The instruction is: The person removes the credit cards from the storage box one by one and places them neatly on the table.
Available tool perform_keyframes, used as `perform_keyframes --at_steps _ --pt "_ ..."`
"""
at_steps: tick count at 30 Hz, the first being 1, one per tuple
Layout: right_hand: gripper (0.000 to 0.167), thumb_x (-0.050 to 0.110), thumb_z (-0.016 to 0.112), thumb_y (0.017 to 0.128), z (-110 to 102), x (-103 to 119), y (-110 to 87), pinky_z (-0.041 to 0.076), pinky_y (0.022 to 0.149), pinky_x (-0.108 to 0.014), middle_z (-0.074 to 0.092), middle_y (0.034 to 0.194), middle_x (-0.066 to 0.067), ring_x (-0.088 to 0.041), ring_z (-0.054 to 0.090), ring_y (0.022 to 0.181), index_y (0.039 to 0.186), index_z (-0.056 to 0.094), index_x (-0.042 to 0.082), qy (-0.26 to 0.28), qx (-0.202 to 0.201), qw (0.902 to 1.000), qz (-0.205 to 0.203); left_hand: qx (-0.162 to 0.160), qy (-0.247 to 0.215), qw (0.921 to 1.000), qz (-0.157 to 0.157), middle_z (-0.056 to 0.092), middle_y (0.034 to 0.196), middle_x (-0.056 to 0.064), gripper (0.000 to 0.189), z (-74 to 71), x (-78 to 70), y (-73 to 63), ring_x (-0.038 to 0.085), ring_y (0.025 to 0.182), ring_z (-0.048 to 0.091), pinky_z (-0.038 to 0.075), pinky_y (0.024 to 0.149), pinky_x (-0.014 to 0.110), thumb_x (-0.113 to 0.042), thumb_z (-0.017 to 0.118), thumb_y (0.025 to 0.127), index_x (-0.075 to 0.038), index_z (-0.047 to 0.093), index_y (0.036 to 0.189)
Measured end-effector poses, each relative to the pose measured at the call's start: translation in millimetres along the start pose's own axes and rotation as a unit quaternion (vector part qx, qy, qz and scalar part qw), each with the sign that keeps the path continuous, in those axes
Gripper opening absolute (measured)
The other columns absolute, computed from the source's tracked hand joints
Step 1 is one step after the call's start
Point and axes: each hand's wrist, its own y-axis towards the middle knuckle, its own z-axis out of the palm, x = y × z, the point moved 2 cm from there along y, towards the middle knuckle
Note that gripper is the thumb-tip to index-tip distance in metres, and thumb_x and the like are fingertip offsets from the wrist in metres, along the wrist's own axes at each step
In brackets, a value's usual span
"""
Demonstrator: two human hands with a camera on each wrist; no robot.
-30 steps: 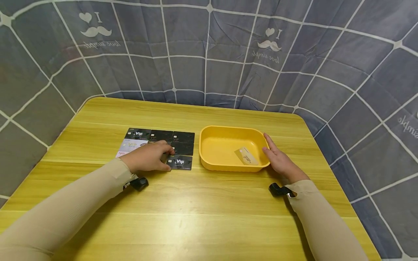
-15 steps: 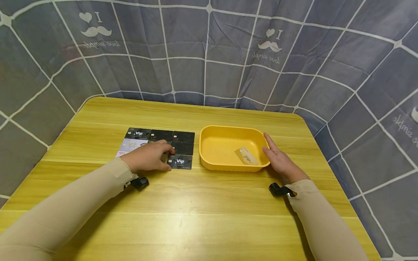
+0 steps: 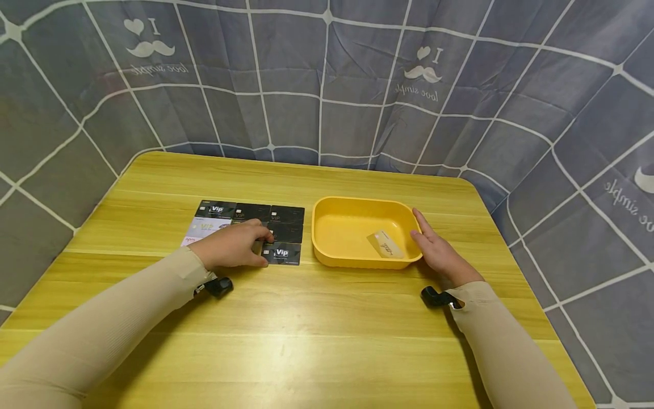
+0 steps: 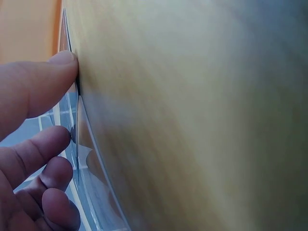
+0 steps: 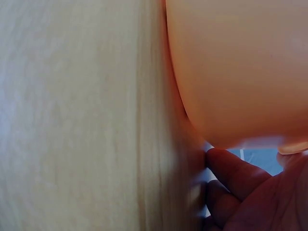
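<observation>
My left hand (image 3: pixel 230 245) lies over a block of VIP cards, fingertips down on them and thumb at the lower edge. Just right of the thumb shows a dark "Vip" card (image 3: pixel 282 254). In the left wrist view the thumb (image 4: pixel 60 82) touches a card edge, with a card (image 4: pixel 96 183) flat on the table below it. My right hand (image 3: pixel 439 253) rests against the right end of the yellow tray (image 3: pixel 352 263), its fingers along the outer wall and the thumb at the rim. Inside the tray lies a gold card (image 3: pixel 385 245).
Black cards (image 3: pixel 287 215) fill the back row beside another "Vip" card (image 3: pixel 216 209). A lilac card (image 3: pixel 206 226) is at the left, partly under the hand. The wooden table (image 3: pixel 306 341) ends at a grey checked curtain (image 3: pixel 291 68).
</observation>
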Motion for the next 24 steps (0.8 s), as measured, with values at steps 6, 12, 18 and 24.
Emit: perform_keyframes --at_steps 6,12,18,24 --pt "0.067 0.042 0.030 0.115 1.8 1.8 -1.2 0.004 0.128 -0.064 -0.001 0.178 -0.011 -0.043 0.004 0.163 0.169 -0.010 0.038 0.018 0.002 0.9998 0.007 0.000 0.002 1.0000 0.004 0.062 0.123 0.004 0.052 -1.1 1.4 -0.4 0.019 0.094 0.060 0.052 0.092 0.045 -0.037 0.085 0.089 -0.015 0.068 0.134" --pt "0.067 0.045 0.030 0.115 1.3 2.4 -1.4 0.005 0.128 -0.066 -0.002 0.178 -0.010 -0.045 0.005 0.163 0.168 -0.011 0.039 0.009 0.006 0.9999 0.012 0.002 -0.002 1.0000 0.003 0.062 0.124 0.004 0.052 -1.5 2.0 -0.5 0.019 0.094 0.060 0.052 0.092 0.045 -0.036 0.084 0.090 -0.015 0.068 0.134" --pt "0.067 0.047 0.029 0.115 -0.2 0.2 1.6 0.005 0.128 -0.066 0.000 0.178 -0.010 -0.045 0.006 0.163 0.168 -0.011 0.041 0.005 0.004 0.9999 0.015 0.002 -0.001 1.0000 0.000 0.062 0.123 0.004 0.052 -2.1 1.2 0.5 0.019 0.093 0.059 0.052 0.092 0.044 -0.036 0.084 0.090 -0.015 0.068 0.134" --pt "0.067 0.044 0.030 0.115 -1.9 1.7 2.9 0.005 0.128 -0.065 0.000 0.178 -0.010 -0.044 0.005 0.163 0.168 -0.011 0.039 0.011 0.008 0.9999 0.002 0.000 -0.004 1.0000 0.000 0.062 0.124 0.005 0.053 -2.6 0.9 1.6 0.019 0.094 0.060 0.052 0.092 0.045 -0.037 0.084 0.090 -0.015 0.068 0.135"
